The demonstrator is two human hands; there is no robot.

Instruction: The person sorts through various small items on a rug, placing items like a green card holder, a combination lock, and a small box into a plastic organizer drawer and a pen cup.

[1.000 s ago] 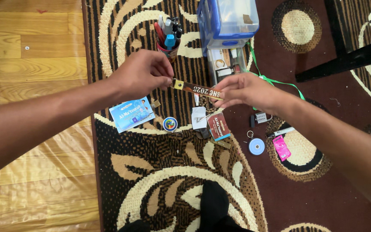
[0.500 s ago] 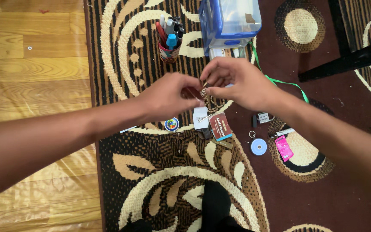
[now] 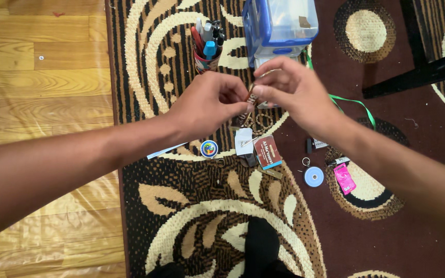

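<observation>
The left hand [image 3: 207, 105] pinches the brown strap [image 3: 246, 109] from 9 o'clock, grip clamped on it. The strap now hangs with its long axis near vertical, 12 to 6 o'clock, above the carpet [image 3: 181, 206]. The right hand [image 3: 294, 90] clamps its upper end from 3 o'clock, and both hands sit equally near. 1.0 s ago the strap lay stretched flat between hands set well apart; now they nearly touch.

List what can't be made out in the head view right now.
- Brown strap: mostly covered by left hand and right hand.
- Blue-lidded box: top cut by frame edge.
- Padlock: half hidden under right wrist.
- Light-blue card: mostly under left forearm.
</observation>
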